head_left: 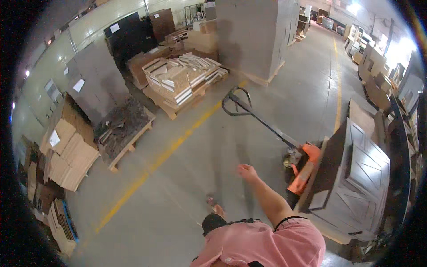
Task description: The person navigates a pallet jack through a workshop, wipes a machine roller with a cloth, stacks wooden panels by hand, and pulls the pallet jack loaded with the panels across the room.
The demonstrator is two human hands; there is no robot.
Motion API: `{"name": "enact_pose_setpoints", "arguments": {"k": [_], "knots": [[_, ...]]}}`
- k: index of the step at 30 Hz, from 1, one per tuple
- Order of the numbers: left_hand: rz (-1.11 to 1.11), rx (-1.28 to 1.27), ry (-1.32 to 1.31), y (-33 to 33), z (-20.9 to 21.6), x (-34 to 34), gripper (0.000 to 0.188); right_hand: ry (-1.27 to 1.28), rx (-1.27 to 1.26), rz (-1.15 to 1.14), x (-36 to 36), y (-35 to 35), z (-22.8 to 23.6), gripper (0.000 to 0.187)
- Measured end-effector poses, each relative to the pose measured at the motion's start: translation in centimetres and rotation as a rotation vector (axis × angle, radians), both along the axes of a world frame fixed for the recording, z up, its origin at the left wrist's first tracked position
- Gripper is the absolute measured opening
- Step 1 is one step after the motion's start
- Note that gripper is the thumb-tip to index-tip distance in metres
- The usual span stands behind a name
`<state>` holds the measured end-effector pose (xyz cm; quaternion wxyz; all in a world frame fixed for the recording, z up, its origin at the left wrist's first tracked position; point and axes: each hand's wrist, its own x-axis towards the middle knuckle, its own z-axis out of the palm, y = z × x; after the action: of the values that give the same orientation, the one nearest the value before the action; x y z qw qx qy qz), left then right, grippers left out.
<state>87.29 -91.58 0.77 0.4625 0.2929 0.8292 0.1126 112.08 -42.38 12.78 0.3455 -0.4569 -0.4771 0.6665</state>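
Note:
My right hand [245, 171] hangs in front of me over the grey floor, at the end of a bare forearm coming out of a pink sleeve. It looks small and blurred, so how far its fingers are curled does not show. Nothing can be seen in it. My left hand is out of view. Ahead and to the right stands an orange pallet jack [304, 171], its black loop handle [237, 101] leaning toward the far left. A gap separates my right hand from the jack. Right behind the jack, a wrapped grey cabinet [351, 178] rests on a pallet.
A yellow floor line [151, 168] runs diagonally on the left. Beyond it stand a pallet of stacked boards [178, 78], a pallet with dark scraps [122, 127] and stacked brown cardboard [71, 144]. A tall grey wrapped load [247, 38] stands ahead. Furniture panels line the right side.

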Motion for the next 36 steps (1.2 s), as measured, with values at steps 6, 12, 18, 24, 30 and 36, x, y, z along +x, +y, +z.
{"name": "enact_pose_setpoints", "arguments": {"k": [6,12,18,24,30,36], "knots": [[-0.875,0.383,0.654,21.4,-0.6,-21.7,0.017,-0.357,-0.081,-0.26,-2.1,10.7,1.1,0.037],[0.305,0.77,-0.483,54.8,6.5,-38.8,0.013,-0.345,-0.064,-0.527,-4.8,22.8,1.0,0.04],[0.246,0.46,-0.374,70.0,10.9,-39.6,0.014,-0.426,-0.035,-0.592,-12.1,35.8,2.7,0.043],[-0.038,0.113,-0.35,81.4,12.0,-38.0,0.013,-0.539,0.01,-0.649,-19.7,49.8,1.6,0.054],[-0.272,-0.002,-0.325,98.3,12.6,-38.8,0.013,-0.763,-0.218,-0.753,-22.3,56.9,0.1,0.069],[-0.519,-0.045,-0.334,115.7,13.1,-40.1,0.013,-0.61,-0.569,-0.954,-21.7,59.0,1.7,0.076]]}}
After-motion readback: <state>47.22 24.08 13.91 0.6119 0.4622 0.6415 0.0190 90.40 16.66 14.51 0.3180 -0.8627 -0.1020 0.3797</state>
